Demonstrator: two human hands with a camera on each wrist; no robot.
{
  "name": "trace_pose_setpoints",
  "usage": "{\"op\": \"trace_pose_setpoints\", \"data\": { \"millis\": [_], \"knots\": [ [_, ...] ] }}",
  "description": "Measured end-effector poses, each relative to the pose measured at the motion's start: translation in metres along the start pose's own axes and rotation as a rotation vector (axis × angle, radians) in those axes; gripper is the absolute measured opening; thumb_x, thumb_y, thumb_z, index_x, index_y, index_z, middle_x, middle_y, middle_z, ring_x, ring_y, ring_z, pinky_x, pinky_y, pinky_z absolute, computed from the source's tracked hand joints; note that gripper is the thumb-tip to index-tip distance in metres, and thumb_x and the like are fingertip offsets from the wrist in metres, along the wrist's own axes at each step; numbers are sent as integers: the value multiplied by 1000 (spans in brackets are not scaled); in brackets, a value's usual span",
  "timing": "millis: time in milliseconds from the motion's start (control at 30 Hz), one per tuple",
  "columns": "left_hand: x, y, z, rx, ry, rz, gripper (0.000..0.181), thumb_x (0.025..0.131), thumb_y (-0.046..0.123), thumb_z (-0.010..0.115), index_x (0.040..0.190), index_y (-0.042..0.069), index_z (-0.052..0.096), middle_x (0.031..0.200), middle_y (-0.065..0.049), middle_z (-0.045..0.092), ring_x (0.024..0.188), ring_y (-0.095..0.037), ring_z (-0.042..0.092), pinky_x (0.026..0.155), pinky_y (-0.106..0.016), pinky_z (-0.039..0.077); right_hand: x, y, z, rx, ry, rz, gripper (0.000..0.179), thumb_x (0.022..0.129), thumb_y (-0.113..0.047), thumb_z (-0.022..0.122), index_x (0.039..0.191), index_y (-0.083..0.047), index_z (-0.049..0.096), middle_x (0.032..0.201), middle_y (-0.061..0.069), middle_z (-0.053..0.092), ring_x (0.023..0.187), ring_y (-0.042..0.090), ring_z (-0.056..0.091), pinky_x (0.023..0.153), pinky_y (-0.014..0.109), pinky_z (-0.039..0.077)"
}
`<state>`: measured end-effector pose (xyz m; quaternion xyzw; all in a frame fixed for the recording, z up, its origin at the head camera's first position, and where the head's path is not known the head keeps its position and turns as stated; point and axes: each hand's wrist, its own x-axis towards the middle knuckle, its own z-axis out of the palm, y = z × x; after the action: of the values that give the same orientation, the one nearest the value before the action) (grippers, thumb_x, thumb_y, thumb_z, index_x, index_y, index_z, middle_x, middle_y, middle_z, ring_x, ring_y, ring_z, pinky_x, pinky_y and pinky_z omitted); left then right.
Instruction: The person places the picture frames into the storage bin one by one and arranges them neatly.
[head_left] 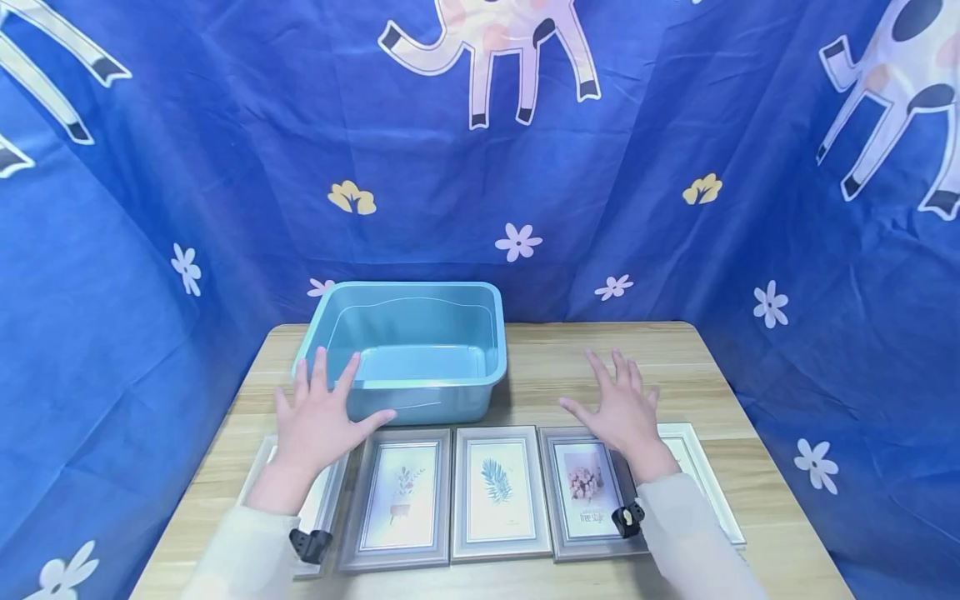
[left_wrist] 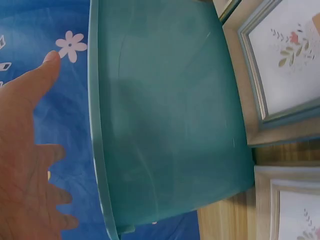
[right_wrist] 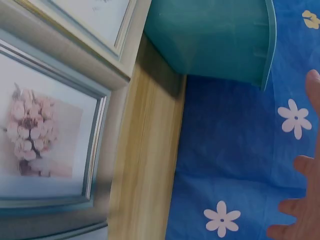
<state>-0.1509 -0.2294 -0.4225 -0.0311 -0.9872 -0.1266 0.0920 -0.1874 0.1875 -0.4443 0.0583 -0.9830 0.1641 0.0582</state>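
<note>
In the head view my left hand [head_left: 318, 429] is spread with straight fingers, above the front left of a blue plastic basin [head_left: 420, 404]. My right hand [head_left: 621, 417] is spread too, over the row of picture frames, and holds nothing. The row runs along the front of the table: a frame with a potted plant [head_left: 401, 492], one with a blue leaf [head_left: 497, 483] in the middle, and one with pink flowers [head_left: 583, 483]. A pale frame [head_left: 693, 454] at the right end is partly hidden by my right arm. Another frame [head_left: 326, 500] lies under my left forearm.
The wooden table [head_left: 600, 367] has rounded back corners. Blue cloth [head_left: 420, 208] with animals and flowers hangs behind it and on both sides. The basin stands at the back left, its front close to the frames. Each wrist wears a black strap [head_left: 311, 546].
</note>
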Motion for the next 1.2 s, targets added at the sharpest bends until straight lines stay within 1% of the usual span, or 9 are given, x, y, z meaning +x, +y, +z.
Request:
{"op": "trace_pose_setpoints", "data": {
  "millis": [167,433,467,600,700,800,1000,1200],
  "knots": [
    [2,-7,-6,-12,-15,-16,106,75,80,52,154,20,14,153,-31,2,136,-52,-9,93,-83,0,2,9,-3,2,-8,27,93,81,-77,46,153,-27,17,155,21,10,138,47,9,96,81,6],
    [5,-18,-9,-13,-24,-42,105,76,80,50,154,19,13,152,-32,2,136,-52,-7,94,-82,1,4,25,-5,3,5,52,96,80,-79,44,153,-23,19,155,22,11,137,48,11,96,82,7],
    [5,-19,-10,-16,-25,-46,105,77,79,50,154,18,14,152,-31,2,136,-53,-6,95,-82,1,4,27,-6,4,7,55,97,79,-80,43,153,-23,19,155,22,11,137,48,11,96,81,8],
    [6,-26,-14,-26,-32,-65,105,78,79,49,154,16,14,152,-32,0,135,-54,-3,95,-81,2,4,37,-8,14,13,73,95,81,-78,45,153,-21,20,154,24,13,137,48,13,97,80,9],
    [7,-31,-15,-41,-28,-75,104,79,78,49,154,15,13,152,-32,1,135,-54,-2,96,-81,3,4,45,-9,19,9,95,95,81,-77,46,153,-20,20,153,24,13,136,49,14,97,80,10],
    [8,-37,-14,-58,-15,-82,104,79,76,50,153,12,15,152,-32,3,136,-54,1,96,-81,4,4,53,-10,31,6,115,95,82,-76,47,153,-20,19,153,25,13,135,51,15,97,80,11],
    [10,-44,-16,-70,0,-100,104,80,74,51,152,8,17,151,-32,9,135,-52,9,99,-78,6,4,66,-11,36,2,143,95,81,-76,47,152,-18,21,151,28,16,132,54,19,96,79,17],
    [13,-51,-18,-106,2,-127,101,83,71,51,151,4,17,149,-34,14,134,-53,14,99,-77,12,6,79,-13,27,-16,158,96,82,-76,47,152,-17,20,149,31,18,128,58,21,93,79,23]
  ]
}}
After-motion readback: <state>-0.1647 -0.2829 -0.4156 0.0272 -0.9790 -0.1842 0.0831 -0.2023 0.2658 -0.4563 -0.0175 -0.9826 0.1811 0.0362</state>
